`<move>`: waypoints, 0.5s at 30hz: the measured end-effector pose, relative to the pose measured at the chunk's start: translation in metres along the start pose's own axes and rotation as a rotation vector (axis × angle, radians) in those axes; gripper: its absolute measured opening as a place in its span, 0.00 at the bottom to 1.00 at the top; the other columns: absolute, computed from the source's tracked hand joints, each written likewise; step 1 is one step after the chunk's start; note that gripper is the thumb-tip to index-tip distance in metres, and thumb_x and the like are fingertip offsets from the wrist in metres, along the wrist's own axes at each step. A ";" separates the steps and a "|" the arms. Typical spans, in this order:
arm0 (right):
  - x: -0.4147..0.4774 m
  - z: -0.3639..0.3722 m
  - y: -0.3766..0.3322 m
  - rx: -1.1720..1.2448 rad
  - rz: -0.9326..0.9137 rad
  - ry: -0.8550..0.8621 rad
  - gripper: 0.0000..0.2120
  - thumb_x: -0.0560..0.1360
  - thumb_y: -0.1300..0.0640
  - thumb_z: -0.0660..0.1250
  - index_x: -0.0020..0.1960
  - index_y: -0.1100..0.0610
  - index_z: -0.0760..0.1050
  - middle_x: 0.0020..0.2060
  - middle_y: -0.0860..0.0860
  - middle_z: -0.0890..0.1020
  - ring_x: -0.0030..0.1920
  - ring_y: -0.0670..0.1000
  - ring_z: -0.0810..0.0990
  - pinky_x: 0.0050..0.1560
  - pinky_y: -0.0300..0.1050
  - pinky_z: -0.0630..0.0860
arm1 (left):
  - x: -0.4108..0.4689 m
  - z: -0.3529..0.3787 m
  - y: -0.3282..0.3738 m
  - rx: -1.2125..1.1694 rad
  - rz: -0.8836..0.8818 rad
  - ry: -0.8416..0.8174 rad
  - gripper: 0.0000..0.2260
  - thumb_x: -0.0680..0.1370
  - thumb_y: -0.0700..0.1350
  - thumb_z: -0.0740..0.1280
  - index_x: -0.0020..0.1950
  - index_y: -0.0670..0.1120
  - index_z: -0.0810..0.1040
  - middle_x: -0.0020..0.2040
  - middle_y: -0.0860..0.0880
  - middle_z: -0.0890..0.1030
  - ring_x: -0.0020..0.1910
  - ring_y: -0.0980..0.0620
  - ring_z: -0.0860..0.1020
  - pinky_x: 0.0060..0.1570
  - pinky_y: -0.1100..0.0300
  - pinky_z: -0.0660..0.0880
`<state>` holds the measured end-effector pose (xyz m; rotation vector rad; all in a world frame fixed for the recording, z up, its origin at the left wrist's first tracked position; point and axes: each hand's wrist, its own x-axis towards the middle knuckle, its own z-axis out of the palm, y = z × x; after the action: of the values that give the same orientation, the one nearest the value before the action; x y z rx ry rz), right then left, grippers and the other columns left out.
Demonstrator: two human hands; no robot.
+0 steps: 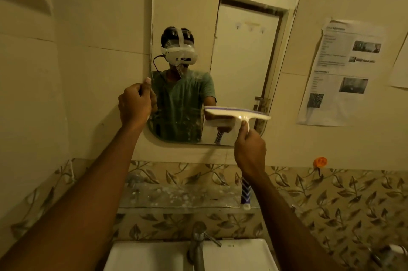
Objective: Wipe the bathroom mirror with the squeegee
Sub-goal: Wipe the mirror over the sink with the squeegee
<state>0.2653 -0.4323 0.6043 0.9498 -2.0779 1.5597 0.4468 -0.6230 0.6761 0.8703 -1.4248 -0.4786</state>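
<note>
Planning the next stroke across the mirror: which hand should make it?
Right. The right hand grips the squeegee, its blade at the lower right of the mirror. The left hand only holds the mirror's left edge.

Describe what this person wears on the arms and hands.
The left hand and right hand are bare: no gloves or rings show. Both forearms are uncovered, with no watch or bracelet. The mirror reflects a green short-sleeved T-shirt.
</note>
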 end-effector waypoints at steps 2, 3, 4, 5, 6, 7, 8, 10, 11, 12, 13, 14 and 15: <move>0.000 0.003 0.001 0.019 0.005 0.010 0.21 0.83 0.44 0.50 0.34 0.47 0.68 0.25 0.47 0.73 0.23 0.42 0.72 0.20 0.31 0.60 | 0.003 0.002 -0.003 0.003 0.001 -0.005 0.19 0.80 0.58 0.58 0.34 0.50 0.73 0.28 0.58 0.71 0.28 0.63 0.70 0.29 0.66 0.61; -0.005 0.006 0.005 0.021 0.018 -0.005 0.21 0.83 0.44 0.50 0.34 0.47 0.68 0.25 0.46 0.73 0.24 0.40 0.73 0.19 0.32 0.62 | 0.003 0.003 -0.004 0.003 0.006 -0.005 0.19 0.80 0.58 0.57 0.36 0.49 0.75 0.29 0.58 0.71 0.30 0.63 0.69 0.29 0.65 0.62; -0.012 0.010 0.012 0.023 0.031 -0.026 0.20 0.83 0.44 0.51 0.34 0.47 0.68 0.24 0.46 0.73 0.24 0.39 0.74 0.18 0.32 0.63 | 0.004 0.004 -0.006 0.004 0.011 -0.006 0.19 0.80 0.59 0.57 0.38 0.48 0.76 0.29 0.58 0.71 0.30 0.63 0.70 0.30 0.66 0.62; -0.022 0.013 0.020 0.021 0.045 -0.047 0.20 0.82 0.44 0.51 0.34 0.48 0.68 0.24 0.46 0.73 0.25 0.38 0.74 0.18 0.31 0.64 | 0.004 0.004 -0.007 0.005 0.013 -0.009 0.19 0.80 0.59 0.57 0.39 0.48 0.76 0.29 0.58 0.71 0.30 0.63 0.70 0.30 0.66 0.63; -0.031 0.015 0.029 0.013 0.054 -0.064 0.21 0.82 0.44 0.52 0.34 0.48 0.69 0.24 0.46 0.73 0.24 0.39 0.74 0.18 0.31 0.63 | 0.004 0.004 -0.007 0.002 0.008 -0.014 0.19 0.80 0.59 0.57 0.39 0.48 0.76 0.29 0.58 0.71 0.30 0.63 0.69 0.29 0.66 0.63; -0.040 0.016 0.036 -0.002 0.056 -0.083 0.21 0.82 0.44 0.52 0.34 0.49 0.69 0.24 0.46 0.73 0.23 0.41 0.73 0.18 0.32 0.62 | 0.005 0.004 -0.007 -0.004 -0.002 -0.019 0.19 0.80 0.59 0.57 0.39 0.48 0.76 0.29 0.58 0.71 0.30 0.64 0.69 0.29 0.66 0.63; -0.047 0.017 0.042 -0.018 0.058 -0.100 0.21 0.82 0.43 0.51 0.34 0.48 0.69 0.24 0.46 0.73 0.22 0.42 0.72 0.20 0.32 0.61 | 0.005 0.003 -0.006 -0.007 -0.010 -0.024 0.19 0.80 0.59 0.57 0.39 0.48 0.76 0.29 0.58 0.71 0.31 0.64 0.69 0.29 0.66 0.63; -0.056 0.016 0.049 -0.032 0.067 -0.115 0.21 0.82 0.43 0.51 0.34 0.47 0.69 0.25 0.46 0.75 0.25 0.42 0.73 0.24 0.36 0.61 | 0.004 0.002 -0.003 -0.002 -0.013 -0.033 0.19 0.80 0.59 0.57 0.38 0.47 0.75 0.30 0.57 0.71 0.31 0.63 0.69 0.29 0.65 0.63; -0.058 0.016 0.050 -0.030 0.069 -0.115 0.21 0.82 0.43 0.51 0.35 0.47 0.69 0.26 0.46 0.75 0.27 0.42 0.74 0.25 0.38 0.61 | 0.003 0.001 -0.002 0.002 -0.015 -0.037 0.20 0.80 0.59 0.57 0.37 0.48 0.74 0.29 0.57 0.71 0.30 0.63 0.69 0.29 0.65 0.62; -0.060 0.017 0.050 -0.024 0.070 -0.114 0.21 0.83 0.43 0.50 0.35 0.48 0.70 0.27 0.46 0.76 0.28 0.44 0.75 0.26 0.38 0.62 | 0.002 0.000 -0.001 0.006 -0.017 -0.041 0.19 0.80 0.58 0.57 0.34 0.49 0.72 0.29 0.58 0.71 0.29 0.63 0.69 0.28 0.66 0.62; -0.061 0.018 0.051 -0.016 0.072 -0.113 0.22 0.82 0.42 0.50 0.36 0.49 0.71 0.27 0.47 0.76 0.28 0.45 0.75 0.26 0.39 0.63 | 0.000 -0.001 0.001 0.010 -0.017 -0.043 0.19 0.81 0.58 0.57 0.32 0.52 0.70 0.28 0.58 0.71 0.28 0.64 0.69 0.28 0.67 0.61; -0.063 0.019 0.051 -0.007 0.074 -0.110 0.23 0.82 0.42 0.49 0.36 0.50 0.72 0.27 0.48 0.77 0.28 0.45 0.75 0.26 0.39 0.63 | -0.001 -0.002 0.002 0.012 -0.014 -0.043 0.20 0.81 0.57 0.57 0.31 0.53 0.69 0.27 0.58 0.70 0.26 0.65 0.70 0.27 0.68 0.60; -0.064 0.020 0.050 0.007 0.071 -0.102 0.23 0.82 0.42 0.49 0.36 0.51 0.72 0.27 0.48 0.76 0.27 0.43 0.75 0.26 0.38 0.64 | -0.002 -0.003 0.004 0.010 -0.007 -0.042 0.20 0.81 0.57 0.57 0.30 0.54 0.68 0.26 0.58 0.70 0.26 0.65 0.70 0.27 0.68 0.60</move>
<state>0.2770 -0.4249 0.5223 0.9865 -2.1997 1.5854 0.4482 -0.6184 0.6775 0.8774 -1.4643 -0.4982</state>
